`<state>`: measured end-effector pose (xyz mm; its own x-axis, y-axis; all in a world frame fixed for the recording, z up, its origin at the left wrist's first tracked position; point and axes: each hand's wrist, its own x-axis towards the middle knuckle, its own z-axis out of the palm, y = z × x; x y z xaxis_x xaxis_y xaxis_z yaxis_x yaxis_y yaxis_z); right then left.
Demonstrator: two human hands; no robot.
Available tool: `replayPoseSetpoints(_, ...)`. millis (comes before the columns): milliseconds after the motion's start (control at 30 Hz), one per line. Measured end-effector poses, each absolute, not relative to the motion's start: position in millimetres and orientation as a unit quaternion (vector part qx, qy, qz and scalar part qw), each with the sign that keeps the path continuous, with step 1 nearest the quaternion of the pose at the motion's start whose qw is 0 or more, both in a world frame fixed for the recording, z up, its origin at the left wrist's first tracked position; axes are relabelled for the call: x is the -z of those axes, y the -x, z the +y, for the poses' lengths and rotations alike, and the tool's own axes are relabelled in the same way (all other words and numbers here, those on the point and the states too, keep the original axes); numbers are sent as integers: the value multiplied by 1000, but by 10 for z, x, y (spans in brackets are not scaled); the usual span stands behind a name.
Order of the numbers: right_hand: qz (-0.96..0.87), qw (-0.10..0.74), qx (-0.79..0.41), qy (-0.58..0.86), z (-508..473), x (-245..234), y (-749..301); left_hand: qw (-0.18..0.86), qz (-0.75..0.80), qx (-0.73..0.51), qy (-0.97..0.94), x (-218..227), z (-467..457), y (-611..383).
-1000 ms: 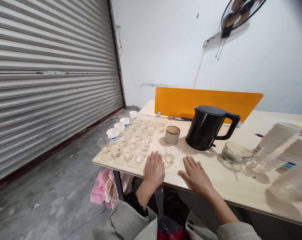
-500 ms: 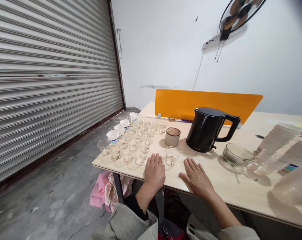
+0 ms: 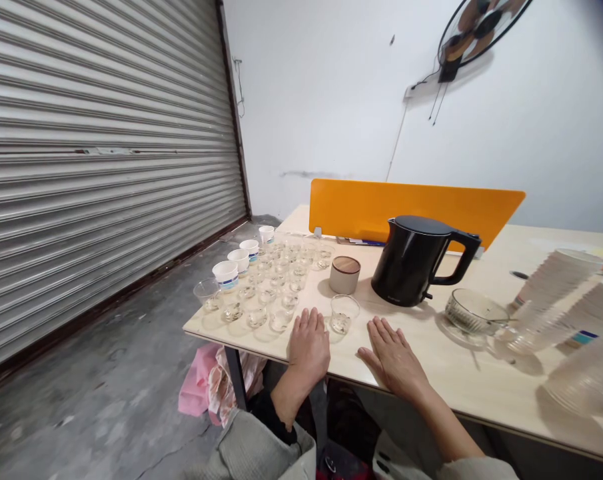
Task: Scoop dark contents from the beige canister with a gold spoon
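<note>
My left hand (image 3: 308, 343) lies palm down at the front edge of the pale wooden table (image 3: 411, 353), fingers stretched out and holding nothing. To its right, my right hand (image 3: 394, 353) also rests flat, thumb apart from the fingers. Between and just beyond them stands a clear plastic cup (image 3: 342, 317) with small dark bits at its bottom. Behind that cup sits a grey canister (image 3: 344, 277) with a wood-look lid. A black electric kettle (image 3: 406, 263) stands beyond my right hand. Left of my left hand are several clear cups (image 3: 256, 317) in rows, holding similar bits.
White paper cups (image 3: 226, 273) line the table's left side. At right are a ribbed glass bowl (image 3: 474, 310) on a saucer and leaning stacks of cups (image 3: 561, 277). An orange divider (image 3: 416, 203) crosses the table behind the kettle. Pink bags (image 3: 201, 380) lie below the left corner.
</note>
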<state>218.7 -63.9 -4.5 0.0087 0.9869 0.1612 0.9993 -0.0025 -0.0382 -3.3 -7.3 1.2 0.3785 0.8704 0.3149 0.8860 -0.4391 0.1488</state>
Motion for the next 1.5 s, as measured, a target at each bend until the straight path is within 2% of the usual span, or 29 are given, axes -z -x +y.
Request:
replayPoseSetpoints(133,-707,107,32,698,-641,104,-2251,17,-527,183,830,-11,-68,31)
replayPoseSetpoints(233,-679,190,-16,709,-611,65,-2363,9,-528,195,826,5,-58,22)
replayPoseSetpoints(333,-632,275,-45,723,-466,-185,-2460,3,-529,204,824,31,-46,7)
replayPoseSetpoints(433,-648,310,7,696,-151,-592,-2454,-4,-532,215,819,54,-41,-5)
replayPoseSetpoints(600,-696,235,41,677,585,-1071,-2256,-18,-529,234,816,79,-38,-12)
replayPoseSetpoints(767,-690,167,23,704,1101,-1091,-2107,-16,-527,248,813,138,-8,-35)
replayPoseSetpoints(900,-698,180,6,694,1207,-1036,-2083,-12,-529,249,811,160,3,-44)
replayPoseSetpoints(1233,-652,209,70,725,659,-964,-2489,-46,-530,219,818,12,-49,1)
replayPoseSetpoints(1500,-631,206,103,741,-50,-854,-2816,-27,-526,227,819,13,-60,21)
